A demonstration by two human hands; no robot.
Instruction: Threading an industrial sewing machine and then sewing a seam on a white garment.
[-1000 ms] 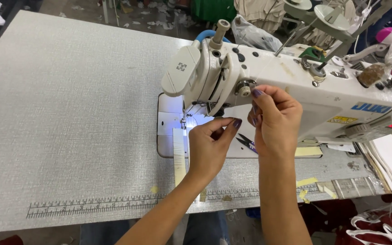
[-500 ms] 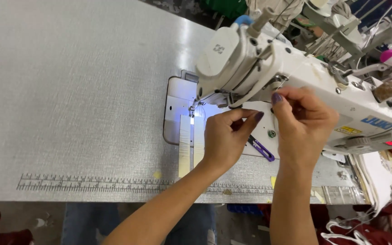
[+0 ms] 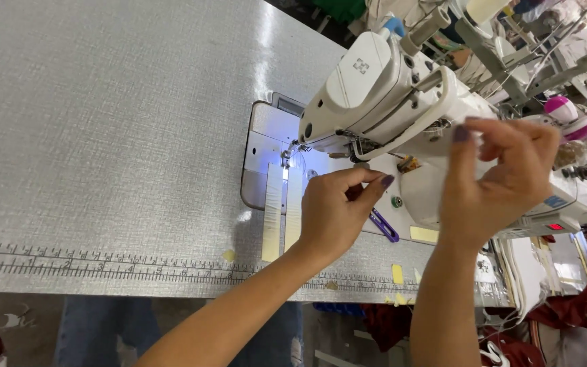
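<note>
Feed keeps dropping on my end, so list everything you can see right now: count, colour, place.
sewing machine: one, white, right half of the table
table: one, grey textured top, printed ruler scale along the near edge
tape strips: two, pale, side by side below the lit needle area
thread snips: one, purple, on the table under the machine arm
tape scraps: several, yellow, near the table's front edge
red cloth: heap, lower right, off the table
left hand: one, fingers pinched, just right of the strips
right hand: one, raised before the machine body, fingertips pinched

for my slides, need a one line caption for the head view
Left hand and right hand pinch near the needle of a white sewing machine on a grey table.
</note>
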